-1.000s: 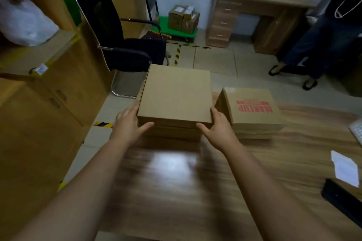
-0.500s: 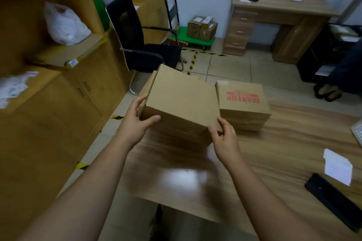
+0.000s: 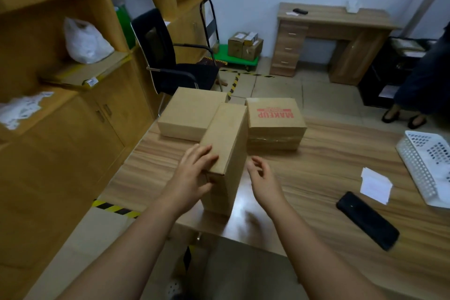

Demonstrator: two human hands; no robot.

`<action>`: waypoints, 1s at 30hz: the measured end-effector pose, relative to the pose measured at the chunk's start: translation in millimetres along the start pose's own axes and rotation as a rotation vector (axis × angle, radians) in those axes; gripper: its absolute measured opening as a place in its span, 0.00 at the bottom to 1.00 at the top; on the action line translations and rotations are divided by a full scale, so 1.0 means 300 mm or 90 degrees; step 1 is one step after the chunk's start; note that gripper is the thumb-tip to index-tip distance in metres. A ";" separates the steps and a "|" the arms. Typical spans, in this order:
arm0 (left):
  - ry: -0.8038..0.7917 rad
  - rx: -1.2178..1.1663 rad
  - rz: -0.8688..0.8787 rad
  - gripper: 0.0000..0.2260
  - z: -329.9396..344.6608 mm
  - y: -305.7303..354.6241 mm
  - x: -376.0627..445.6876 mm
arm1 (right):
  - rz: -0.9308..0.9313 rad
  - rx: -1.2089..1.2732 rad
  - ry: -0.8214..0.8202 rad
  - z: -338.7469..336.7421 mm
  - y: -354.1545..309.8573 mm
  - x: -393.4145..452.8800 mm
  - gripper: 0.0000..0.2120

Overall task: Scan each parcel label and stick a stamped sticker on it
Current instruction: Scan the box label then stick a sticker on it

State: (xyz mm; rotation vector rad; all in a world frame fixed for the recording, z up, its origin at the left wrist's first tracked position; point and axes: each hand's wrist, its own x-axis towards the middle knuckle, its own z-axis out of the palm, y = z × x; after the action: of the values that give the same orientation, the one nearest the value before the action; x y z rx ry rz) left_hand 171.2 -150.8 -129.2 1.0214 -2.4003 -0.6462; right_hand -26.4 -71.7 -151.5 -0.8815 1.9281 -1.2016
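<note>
A plain cardboard box [image 3: 226, 134] stands on its edge near the front left of the wooden table [image 3: 328, 153]. My left hand [image 3: 192, 173] grips its near upper corner, fingers over the top face. Just right of the box my right hand [image 3: 264, 180] hovers with loosely curled fingers, holding nothing. Behind it lies a second flat plain box [image 3: 190, 112], and to the right a box printed MAKEUP [image 3: 275, 117] sits on another box. No label shows on any visible face. A white sticker sheet [image 3: 375, 184] and a black handheld device [image 3: 367, 219] lie at the right.
A white perforated basket [image 3: 423, 165] sits at the table's right edge. Wooden shelves and cupboards [image 3: 60, 129] line the left side, with a black office chair [image 3: 170, 66] beyond the table. A person [image 3: 423, 85] stands at the far right near a desk.
The top box came off the stack and now stands on its edge closer to me. My right hand has let go of it; my left hand still holds it.
</note>
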 end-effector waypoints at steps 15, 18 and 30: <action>-0.076 -0.176 -0.093 0.43 0.060 0.127 0.038 | -0.012 -0.007 0.014 -0.152 -0.082 -0.059 0.21; -0.114 -0.174 -0.013 0.33 0.106 0.122 0.056 | 0.069 -0.014 0.098 -0.250 -0.058 -0.066 0.15; -0.328 0.203 -0.054 0.34 0.458 0.073 0.077 | 0.136 -0.247 0.056 -0.310 0.248 -0.032 0.31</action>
State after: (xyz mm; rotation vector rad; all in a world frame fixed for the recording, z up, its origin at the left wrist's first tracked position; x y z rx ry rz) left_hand 67.4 -121.5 -220.1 1.2053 -2.9959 -0.6260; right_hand -111.8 3.7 -187.3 -0.7975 2.3063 -0.7652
